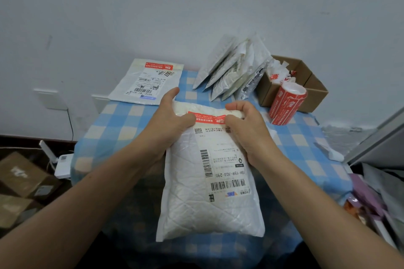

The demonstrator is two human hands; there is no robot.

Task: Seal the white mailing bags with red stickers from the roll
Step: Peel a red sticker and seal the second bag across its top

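One wide-angle view looks out from the person's head, forward and steeply down onto the counter (295, 137) under its blue-and-white checked cloth. Both bare forearms enter from the bottom corners. The left hand (172, 122) and right hand (249, 133) meet near the middle of the frame, close under the lens, gripping the top of the plump white plastic mailing bag (196, 203). Beyond the counter's far edge, the pale painted wall (196, 6) fills the upper part of the frame.
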